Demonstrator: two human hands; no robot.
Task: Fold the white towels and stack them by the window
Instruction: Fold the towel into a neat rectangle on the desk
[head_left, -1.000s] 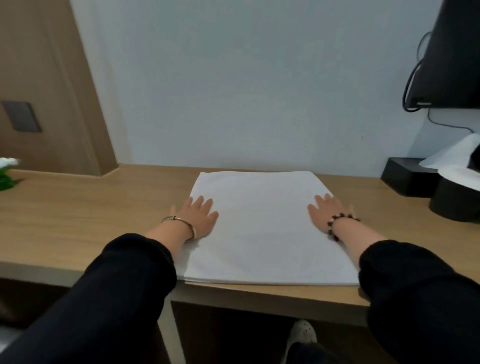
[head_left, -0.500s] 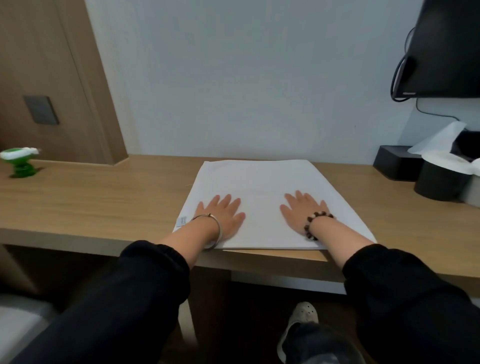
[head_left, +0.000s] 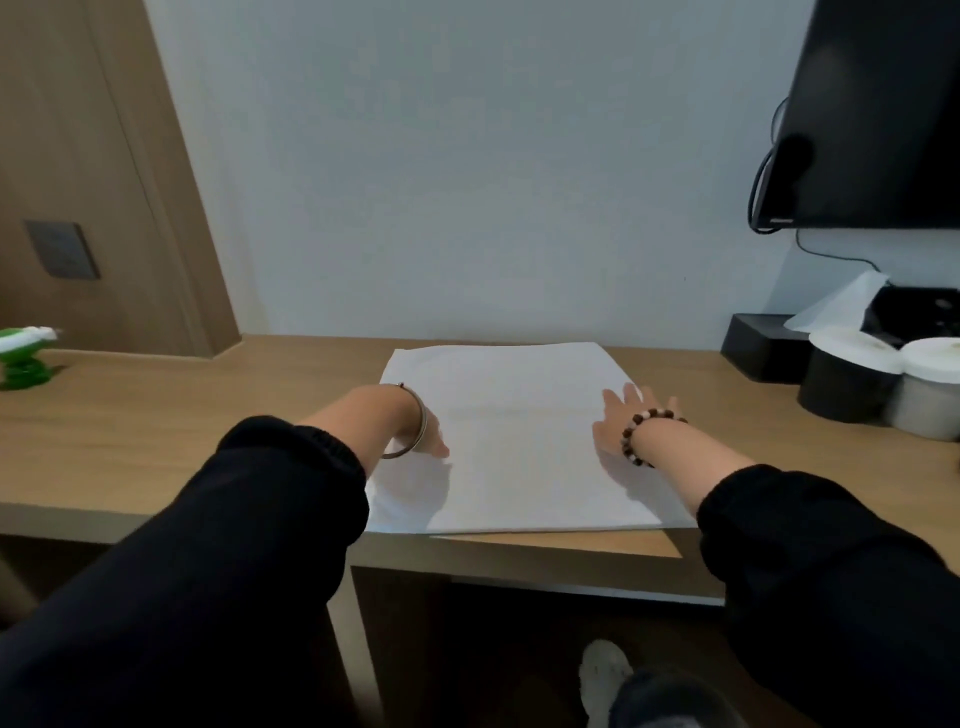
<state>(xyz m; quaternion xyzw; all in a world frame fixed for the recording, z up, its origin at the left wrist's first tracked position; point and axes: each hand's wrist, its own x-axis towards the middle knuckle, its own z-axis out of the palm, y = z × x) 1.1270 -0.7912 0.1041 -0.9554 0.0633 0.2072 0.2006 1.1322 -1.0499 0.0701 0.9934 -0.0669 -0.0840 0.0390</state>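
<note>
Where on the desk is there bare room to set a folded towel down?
Widest free patch: bare desk between the green object at far left and the white towel. A thinner strip lies between the towel's right edge and the black cylinder. The far right corner is crowded: tissue box, black and pale containers.

Black long sleeves (head_left: 234, 545), silver bangle (head_left: 420, 423) left, beaded bracelet (head_left: 641, 431) right, pale shoe (head_left: 602, 675)

The wooden desk (head_left: 156, 426) carries a flat white towel (head_left: 519, 447), black containers (head_left: 844, 384) and a green object (head_left: 21, 358).
</note>
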